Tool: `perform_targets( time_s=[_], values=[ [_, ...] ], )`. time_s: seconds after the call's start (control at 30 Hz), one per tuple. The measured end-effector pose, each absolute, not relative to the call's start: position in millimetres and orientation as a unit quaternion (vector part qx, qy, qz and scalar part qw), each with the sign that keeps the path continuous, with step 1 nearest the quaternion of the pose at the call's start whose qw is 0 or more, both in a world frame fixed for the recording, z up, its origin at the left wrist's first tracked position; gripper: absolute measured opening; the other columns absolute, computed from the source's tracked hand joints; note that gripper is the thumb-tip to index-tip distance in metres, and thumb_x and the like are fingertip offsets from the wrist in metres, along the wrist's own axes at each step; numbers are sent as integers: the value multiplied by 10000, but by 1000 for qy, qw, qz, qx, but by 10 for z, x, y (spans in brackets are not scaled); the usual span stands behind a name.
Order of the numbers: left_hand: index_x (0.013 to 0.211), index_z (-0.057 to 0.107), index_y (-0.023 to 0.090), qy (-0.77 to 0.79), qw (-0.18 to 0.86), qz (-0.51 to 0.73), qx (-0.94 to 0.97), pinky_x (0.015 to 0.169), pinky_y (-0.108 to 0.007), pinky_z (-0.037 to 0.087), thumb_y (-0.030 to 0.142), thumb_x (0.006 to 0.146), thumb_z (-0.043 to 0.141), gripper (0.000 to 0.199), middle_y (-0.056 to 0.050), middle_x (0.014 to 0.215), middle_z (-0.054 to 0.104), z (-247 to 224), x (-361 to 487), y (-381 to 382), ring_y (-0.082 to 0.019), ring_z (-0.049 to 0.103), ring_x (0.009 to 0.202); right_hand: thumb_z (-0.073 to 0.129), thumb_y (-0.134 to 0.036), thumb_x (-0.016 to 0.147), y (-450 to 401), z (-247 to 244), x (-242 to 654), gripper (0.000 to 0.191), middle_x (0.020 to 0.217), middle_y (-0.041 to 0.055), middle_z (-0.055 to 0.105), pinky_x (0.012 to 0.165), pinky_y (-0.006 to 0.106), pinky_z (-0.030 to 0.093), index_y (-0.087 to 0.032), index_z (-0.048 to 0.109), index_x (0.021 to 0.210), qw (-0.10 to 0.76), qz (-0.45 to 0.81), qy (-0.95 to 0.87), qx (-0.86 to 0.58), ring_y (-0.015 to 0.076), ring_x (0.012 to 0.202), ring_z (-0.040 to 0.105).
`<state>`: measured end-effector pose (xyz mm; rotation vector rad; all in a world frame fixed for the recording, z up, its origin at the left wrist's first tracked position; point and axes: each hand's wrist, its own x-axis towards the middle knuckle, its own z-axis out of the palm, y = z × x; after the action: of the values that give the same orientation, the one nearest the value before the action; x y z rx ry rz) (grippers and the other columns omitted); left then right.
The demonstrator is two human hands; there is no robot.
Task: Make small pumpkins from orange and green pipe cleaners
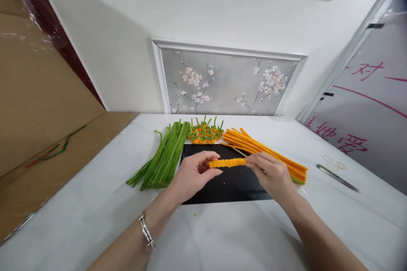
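Note:
An orange pipe cleaner (227, 163), wound into a tight coil, stretches level between my two hands above a black mat (229, 188). The coil's left end sits between the thumb and fingers of my left hand (199, 171). At the other end, my right hand (269, 171) pinches it with closed fingertips. A thin stick (239, 151) shows just behind my right fingers; whether it runs into the coil I cannot tell. Behind the mat stand several small orange pieces with green tops and upright stems (205, 131).
Green pipe cleaners (168, 156) lie bundled left of the mat, and orange pipe cleaners (263, 148) on the right. Farther right are a pair of tweezers (337, 178) and several pale rings (332, 163). A white panelled wall (127, 51) closes the table's back; cardboard (47, 93) stands at left.

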<state>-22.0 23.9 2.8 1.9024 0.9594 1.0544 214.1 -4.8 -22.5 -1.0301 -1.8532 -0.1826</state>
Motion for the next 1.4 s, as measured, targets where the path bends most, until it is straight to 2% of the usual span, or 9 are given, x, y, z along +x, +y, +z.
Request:
perform_targets(
  time_s=[0.1, 0.27, 0.5, 0.6, 0.7, 0.77, 0.9, 1.23, 1.4],
  values=[
    [865, 716, 178, 373, 327, 415, 763, 663, -233, 490, 192, 785, 669, 94, -23, 840, 708, 60, -219, 230, -141, 620, 742, 544, -187, 934, -54, -232, 2149, 174, 854, 52, 724, 689, 284, 573, -217, 713, 908, 466, -79, -773, -423, 175, 765, 689],
    [846, 730, 183, 376, 302, 412, 773, 632, -237, 483, 201, 792, 670, 84, -30, 816, 718, 61, -211, 214, -142, 618, 704, 569, -191, 925, -81, -229, 2051, 147, 791, 52, 723, 652, 277, 576, -194, 714, 941, 470, -84, -773, -418, 169, 694, 689],
    [862, 684, 168, 376, 388, 427, 725, 678, -235, 509, 240, 791, 667, 102, -13, 807, 691, 50, -229, 260, -129, 627, 711, 624, -221, 888, -59, -233, 2096, 236, 916, 42, 747, 734, 265, 592, -202, 669, 1119, 475, -15, -768, -430, 177, 791, 722],
    [881, 658, 168, 371, 407, 413, 725, 717, -243, 527, 231, 781, 673, 119, -18, 853, 690, 52, -234, 265, -129, 647, 753, 588, -218, 907, -50, -208, 2166, 143, 824, 20, 731, 685, 254, 583, -217, 701, 995, 462, 0, -769, -442, 163, 724, 706],
    [978, 653, 180, 376, 424, 392, 724, 782, -276, 551, 222, 730, 726, 262, -40, 930, 716, 14, -224, 253, -164, 682, 849, 549, -222, 928, -61, -176, 2169, 159, 775, 21, 707, 627, 245, 571, -220, 705, 892, 458, 1, -775, -436, 156, 679, 684],
    [1030, 660, 182, 386, 443, 381, 715, 766, -292, 576, 232, 733, 724, 307, -44, 913, 730, -13, -212, 239, -177, 703, 816, 546, -223, 931, -75, -164, 2135, 163, 797, 32, 710, 645, 249, 575, -217, 705, 897, 461, -6, -778, -427, 161, 699, 688],
    [930, 706, 158, 388, 454, 378, 708, 680, -275, 603, 246, 777, 678, 179, -29, 747, 726, -6, -199, 216, -169, 711, 686, 551, -209, 928, -94, -163, 2053, 166, 812, 45, 711, 671, 251, 582, -212, 713, 895, 470, -15, -785, -403, 166, 730, 690],
    [1005, 713, 155, 377, 468, 406, 688, 678, -259, 605, 201, 723, 725, 286, -39, 837, 764, 73, -195, 204, -160, 725, 692, 532, -185, 933, -91, -162, 2104, 167, 802, 43, 690, 676, 262, 562, -204, 694, 896, 492, -25, -765, -414, 166, 736, 676],
    [948, 734, 135, 379, 487, 434, 657, 665, -260, 602, 210, 742, 713, 221, -35, 699, 761, 77, -200, 224, -161, 722, 658, 521, -190, 938, -101, -140, 2150, 178, 800, 51, 688, 677, 284, 561, -210, 694, 903, 505, -52, -755, -415, 181, 745, 677]
  ],
)
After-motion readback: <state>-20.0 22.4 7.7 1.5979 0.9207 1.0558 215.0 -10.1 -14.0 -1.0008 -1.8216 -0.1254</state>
